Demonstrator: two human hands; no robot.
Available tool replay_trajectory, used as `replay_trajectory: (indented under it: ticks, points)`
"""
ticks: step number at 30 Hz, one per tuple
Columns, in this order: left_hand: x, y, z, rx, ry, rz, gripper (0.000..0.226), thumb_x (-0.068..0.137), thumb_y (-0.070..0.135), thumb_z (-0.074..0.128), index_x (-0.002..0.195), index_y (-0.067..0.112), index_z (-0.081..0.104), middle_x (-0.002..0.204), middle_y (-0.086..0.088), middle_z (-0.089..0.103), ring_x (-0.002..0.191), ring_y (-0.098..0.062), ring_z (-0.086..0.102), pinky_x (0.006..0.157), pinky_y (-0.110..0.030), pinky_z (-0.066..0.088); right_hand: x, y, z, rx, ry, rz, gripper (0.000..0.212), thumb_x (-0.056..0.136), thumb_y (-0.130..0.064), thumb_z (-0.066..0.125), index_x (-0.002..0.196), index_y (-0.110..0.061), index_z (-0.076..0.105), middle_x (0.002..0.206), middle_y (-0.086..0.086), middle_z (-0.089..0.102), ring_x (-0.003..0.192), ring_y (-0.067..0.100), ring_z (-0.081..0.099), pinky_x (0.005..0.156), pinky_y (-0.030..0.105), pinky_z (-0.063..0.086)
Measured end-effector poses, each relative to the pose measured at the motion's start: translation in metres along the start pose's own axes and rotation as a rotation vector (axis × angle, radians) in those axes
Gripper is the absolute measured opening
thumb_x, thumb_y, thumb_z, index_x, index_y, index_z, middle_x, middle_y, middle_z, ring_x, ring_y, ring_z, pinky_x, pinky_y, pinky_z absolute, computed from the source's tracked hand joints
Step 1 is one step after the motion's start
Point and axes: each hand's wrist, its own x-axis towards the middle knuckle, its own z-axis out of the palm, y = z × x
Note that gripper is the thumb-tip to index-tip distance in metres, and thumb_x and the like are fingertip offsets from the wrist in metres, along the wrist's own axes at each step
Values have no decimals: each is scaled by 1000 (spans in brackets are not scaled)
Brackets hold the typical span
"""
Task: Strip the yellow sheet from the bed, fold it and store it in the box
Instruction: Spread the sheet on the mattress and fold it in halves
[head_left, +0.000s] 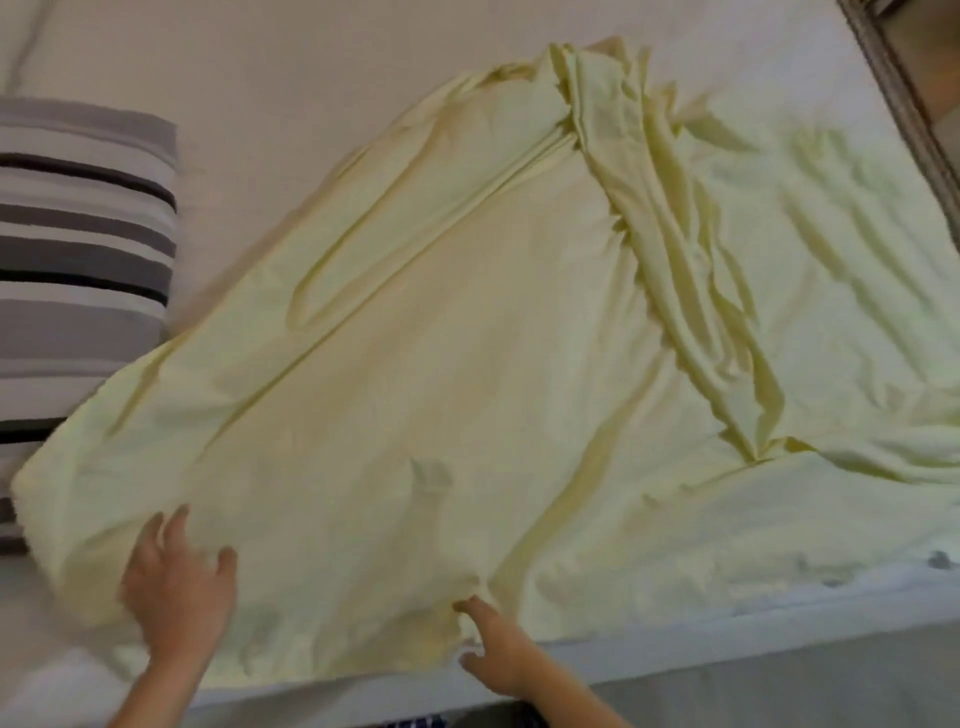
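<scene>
The pale yellow sheet (467, 364) lies spread and wrinkled over the white mattress (291, 57), with a bunched ridge running from the far middle down toward the right. My left hand (176, 597) rests flat on the sheet's near left part, fingers spread, holding nothing. My right hand (493, 654) is at the sheet's near edge by the mattress side, thumb and fingers apart around the hem; the blur hides whether it pinches the cloth. A cardboard box (914, 104) shows at the far right corner.
A grey, white and black striped pillow (78, 270) lies at the left, its lower part under the sheet's left corner. The mattress edge (779, 613) runs along the near right side, with grey floor below it.
</scene>
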Motion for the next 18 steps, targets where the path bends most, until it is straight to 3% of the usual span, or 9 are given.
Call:
replay_trajectory:
  ticks: [4, 9, 13, 15, 18]
  points:
    - [-53, 131, 60, 40, -247, 400, 59, 72, 3, 75, 128, 1, 55, 141, -22, 44, 130, -42, 40, 107, -54, 26, -16, 54, -92, 89, 445, -21, 48, 94, -23, 51, 140, -19, 37, 148, -1, 36, 135, 12, 37, 108, 19, 25]
    - [-105, 275, 148, 62, -308, 779, 47, 83, 11, 67, 129, 9, 58, 145, -12, 45, 137, -32, 37, 112, -51, 23, -38, 176, -264, 214, 946, 229, 46, 93, -16, 53, 137, -8, 41, 138, 11, 47, 127, 26, 46, 102, 30, 36]
    - [-115, 336, 224, 157, -399, 881, 48, 91, 28, 44, 137, 16, 49, 153, -5, 33, 142, -23, 27, 116, -44, 18, -36, 265, -367, 194, 1077, 355, 53, 91, -16, 54, 139, -5, 35, 139, 16, 44, 127, 32, 44, 102, 38, 37]
    - [-108, 337, 251, 217, -364, 878, 48, 90, 31, 46, 134, 12, 53, 150, -11, 38, 139, -29, 35, 112, -50, 26, -29, 298, -400, 197, 1119, 348, 59, 89, -17, 57, 141, -5, 32, 141, 17, 42, 129, 33, 41, 105, 41, 36]
    - [-97, 321, 273, 298, -294, 936, 67, 96, 50, 17, 132, 9, 55, 144, -14, 46, 133, -31, 41, 106, -53, 29, -9, 328, -433, 231, 1112, 297, 75, 85, -25, 63, 146, -9, 24, 145, 14, 38, 133, 32, 38, 109, 45, 33]
